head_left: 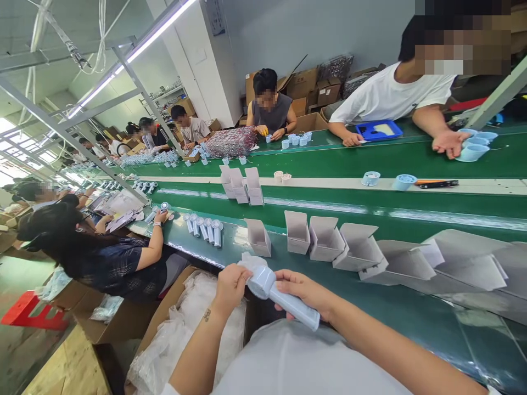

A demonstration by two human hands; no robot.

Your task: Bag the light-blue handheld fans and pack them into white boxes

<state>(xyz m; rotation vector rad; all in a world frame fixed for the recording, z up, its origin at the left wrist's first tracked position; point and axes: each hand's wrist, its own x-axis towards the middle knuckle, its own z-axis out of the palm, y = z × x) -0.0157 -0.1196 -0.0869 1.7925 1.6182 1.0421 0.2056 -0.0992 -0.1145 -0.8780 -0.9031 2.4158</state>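
Note:
A light blue handheld fan (294,308) is held low over the near edge of the green bench, its round head toward the left and its handle slanting down to the right. My right hand (302,289) is closed around the handle just below the head. At the head, my left hand (231,286) is pinched on a thin translucent plastic bag (252,261), which bunches over the head's far side. Whether the bag covers more of the fan is unclear. Beyond my hands stands an open white box (258,239).
More open white boxes (327,244) line the bench to the right. Several similar fans (205,229) lie at the left, near a co-worker (119,255). A carton (164,318) of plastic bags sits below my left arm. Light blue cups (473,149) stand across the line.

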